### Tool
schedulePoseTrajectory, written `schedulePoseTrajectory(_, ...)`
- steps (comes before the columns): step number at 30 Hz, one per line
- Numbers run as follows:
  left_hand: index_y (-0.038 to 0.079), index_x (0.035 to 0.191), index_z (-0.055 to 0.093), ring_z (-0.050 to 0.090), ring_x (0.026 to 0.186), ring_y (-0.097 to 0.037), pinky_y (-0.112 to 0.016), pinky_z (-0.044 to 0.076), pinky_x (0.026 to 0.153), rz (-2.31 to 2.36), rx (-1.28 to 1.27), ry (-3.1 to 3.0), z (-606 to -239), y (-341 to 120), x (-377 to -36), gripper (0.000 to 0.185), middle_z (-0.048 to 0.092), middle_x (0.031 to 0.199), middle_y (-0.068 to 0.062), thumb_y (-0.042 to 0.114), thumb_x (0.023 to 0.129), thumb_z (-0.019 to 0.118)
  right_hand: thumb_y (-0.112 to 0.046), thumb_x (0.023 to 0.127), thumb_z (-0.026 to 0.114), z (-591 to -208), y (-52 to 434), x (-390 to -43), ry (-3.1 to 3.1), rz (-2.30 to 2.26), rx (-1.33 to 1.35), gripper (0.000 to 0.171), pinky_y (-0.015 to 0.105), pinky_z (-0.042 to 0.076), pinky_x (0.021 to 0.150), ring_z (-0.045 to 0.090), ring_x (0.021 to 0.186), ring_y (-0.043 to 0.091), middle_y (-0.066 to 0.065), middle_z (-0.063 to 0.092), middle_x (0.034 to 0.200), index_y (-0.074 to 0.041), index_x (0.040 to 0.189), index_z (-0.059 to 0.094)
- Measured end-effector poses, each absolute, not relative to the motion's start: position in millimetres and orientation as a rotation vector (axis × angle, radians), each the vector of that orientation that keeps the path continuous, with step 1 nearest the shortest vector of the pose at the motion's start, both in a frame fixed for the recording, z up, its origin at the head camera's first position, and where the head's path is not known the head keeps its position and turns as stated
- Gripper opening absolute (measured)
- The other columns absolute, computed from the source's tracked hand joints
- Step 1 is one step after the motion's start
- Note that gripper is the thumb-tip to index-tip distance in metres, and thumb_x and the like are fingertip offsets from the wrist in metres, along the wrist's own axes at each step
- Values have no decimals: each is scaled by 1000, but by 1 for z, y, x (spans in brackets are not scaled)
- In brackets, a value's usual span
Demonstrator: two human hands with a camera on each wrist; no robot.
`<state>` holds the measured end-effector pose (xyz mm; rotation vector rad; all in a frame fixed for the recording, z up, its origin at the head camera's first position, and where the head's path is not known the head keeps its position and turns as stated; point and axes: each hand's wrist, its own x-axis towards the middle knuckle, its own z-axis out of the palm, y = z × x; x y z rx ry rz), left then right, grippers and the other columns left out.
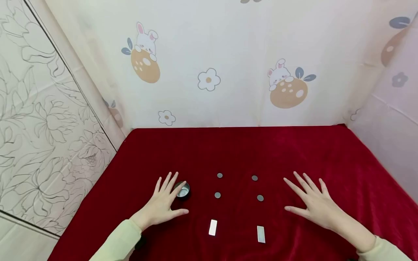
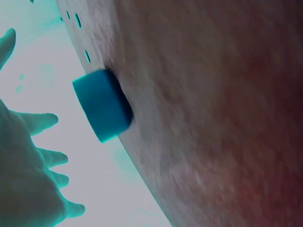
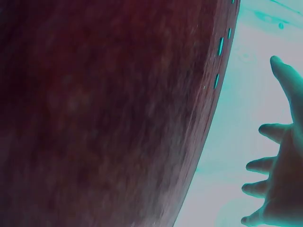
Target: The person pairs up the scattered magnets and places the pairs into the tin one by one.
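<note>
While both hands are laid flat on the red surface (image 1: 326, 152), nothing is held in either. The left hand (image 1: 163, 204) is spread with straight fingers (image 1: 168, 183), and a small round metal cup (image 1: 183, 190) is found just beside the index fingertip, on the side toward the middle of the surface; whether the two touch cannot be told. In the left wrist view the cup (image 2: 102, 105) is seen standing apart from the palm, beyond the spread fingers (image 2: 49, 158). The right hand (image 1: 313, 204) is likewise opened wide, and it lies well apart from the cup, nearer the right edge.

Between the hands four small discs are set out in a square: two farther ones (image 1: 220, 175) (image 1: 254, 178) and two nearer ones (image 1: 217, 195) (image 1: 260, 198). Toward the near edge two pale bars (image 1: 213, 227) (image 1: 261, 233) are placed, their long axes running roughly from near edge to far edge.

The cup is judged to be the left hand's thing, being far closer to it; only a slight shift toward the middle would be needed for it to be closed upon. The right disc column is nearer the right hand.
</note>
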<state>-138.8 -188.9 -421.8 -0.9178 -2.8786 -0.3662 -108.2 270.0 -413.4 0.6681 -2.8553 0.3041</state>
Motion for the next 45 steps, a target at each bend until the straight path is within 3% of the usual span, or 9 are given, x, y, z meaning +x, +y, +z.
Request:
schedulePoseTrajectory(9,13,136,36,-5,135,-24,-49,0,105,-409,-1037,-2903,-418,-172,-135,75,5,148,-8,61,79,49,-47,77,61,-414,252,-103,-2770,376,794,69,53,-6,102,7,134,24,8,21,144,-18,135,36)
schedulePoseTrajectory(15,11,134,38,2,135,-27,-47,4,106,-433,-1141,-2866,-416,-160,-131,71,12,146,-11,57,81,50,-45,76,63,-415,242,-97,-2720,427,867,65,47,-3,105,11,133,19,5,28,141,-15,131,43)
schedulePoseTrajectory(22,11,132,41,13,133,-29,-49,14,104,-466,-1229,-2834,-419,-149,-127,68,23,143,-13,58,83,44,-45,73,66,-417,231,-94,-2649,479,959,63,24,-7,105,12,132,8,6,40,133,-13,125,50)
schedulePoseTrajectory(27,10,130,44,19,131,-31,-51,20,102,-475,-1282,-2829,-420,-142,-125,65,30,140,-12,56,83,46,-45,72,67,-419,226,-94,-2601,504,1026,62,17,-7,103,30,126,18,6,45,130,-12,123,53)
schedulePoseTrajectory(31,11,127,47,22,130,-30,-50,21,101,-432,-1331,-2824,-422,-137,-123,62,35,137,-12,55,83,48,-45,71,67,-423,222,-95,-2581,513,1084,60,16,1,103,44,111,27,11,50,122,-12,120,55)
schedulePoseTrajectory(33,12,126,48,23,130,-29,-49,21,102,-398,-1356,-2817,-423,-135,-123,61,36,136,-11,55,83,48,-46,71,67,-423,220,-94,-2597,510,1094,58,23,19,101,47,106,28,12,51,119,-13,118,56)
schedulePoseTrajectory(37,12,125,49,25,129,-28,-47,24,101,-363,-1398,-2801,-425,-131,-122,58,37,135,-10,52,82,52,-45,71,67,-422,214,-89,-2649,508,1096,55,38,42,80,49,102,26,9,52,118,-12,114,58)
schedulePoseTrajectory(38,12,124,49,26,128,-28,-46,25,101,-360,-1409,-2796,-426,-130,-122,58,37,134,-10,51,82,53,-45,72,67,-421,214,-88,-2659,506,1101,54,41,43,76,49,101,25,9,52,117,-12,114,58)
schedulePoseTrajectory(45,11,120,53,39,117,-19,-34,34,95,-339,-1497,-2744,-430,-124,-121,52,45,123,-6,45,81,59,-41,72,69,-423,209,-87,-2686,600,1197,48,31,45,73,50,92,15,-1,53,105,-9,108,60)
